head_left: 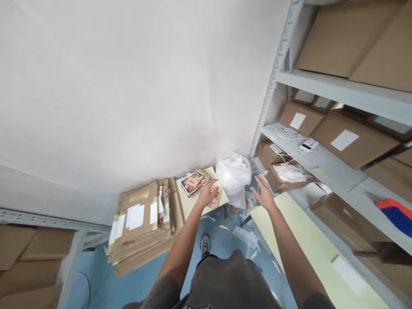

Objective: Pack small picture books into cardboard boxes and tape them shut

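Note:
My left hand [207,193] is held over the small cream table [185,204], its fingers apart and holding nothing. Beside and partly behind it lie colourful booklets [195,180] in a stack, and a smaller pile of cards [215,198]. My right hand [264,194] hangs in the air with fingers spread and nothing in it, near the corner of a long cream table [299,227]. Between and beyond the two hands stands a white plastic bag [233,176] with white material bunched at its top.
Flattened cardboard [141,219] is stacked left of the small table. A metal shelf [337,90] with boxes, cables and a small white device [309,144] stands at right. Another shelf [74,262] is at lower left. Paper scraps [246,236] litter the blue floor.

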A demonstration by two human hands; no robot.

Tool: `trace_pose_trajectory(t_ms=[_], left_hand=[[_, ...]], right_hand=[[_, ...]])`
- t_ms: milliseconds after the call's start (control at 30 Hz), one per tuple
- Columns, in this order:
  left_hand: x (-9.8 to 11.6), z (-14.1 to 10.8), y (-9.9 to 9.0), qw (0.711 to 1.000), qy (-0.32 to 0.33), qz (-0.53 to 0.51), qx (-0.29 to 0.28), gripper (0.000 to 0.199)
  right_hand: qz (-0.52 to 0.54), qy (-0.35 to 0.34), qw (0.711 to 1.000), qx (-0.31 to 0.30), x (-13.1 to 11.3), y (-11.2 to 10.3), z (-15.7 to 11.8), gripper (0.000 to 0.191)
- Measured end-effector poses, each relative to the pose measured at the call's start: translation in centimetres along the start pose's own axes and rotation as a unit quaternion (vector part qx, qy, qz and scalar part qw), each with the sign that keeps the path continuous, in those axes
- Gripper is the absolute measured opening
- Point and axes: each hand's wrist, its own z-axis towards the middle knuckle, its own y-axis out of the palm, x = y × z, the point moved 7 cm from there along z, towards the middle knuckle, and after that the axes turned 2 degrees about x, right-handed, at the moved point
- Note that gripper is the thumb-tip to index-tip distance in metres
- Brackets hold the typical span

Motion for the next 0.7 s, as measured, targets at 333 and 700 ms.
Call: trace_pose_trajectory(t_ms=[333, 700], left_hand=[[-14.8, 5.9, -7.2, 0.998, -0.032, -0.042, -0.046, 0.043], [-29.4, 5.6, -8.5, 0.974, -0.211, -0.024, -0.073, 0.035]], right_hand=[[-0.02, 0.034, 0.996, -0.083, -7.8, 18.4, 4.9, 0.065], [-0.066, -0.021, 0.931, -0.358, -12.3, 38.7, 5.8, 0.075]])
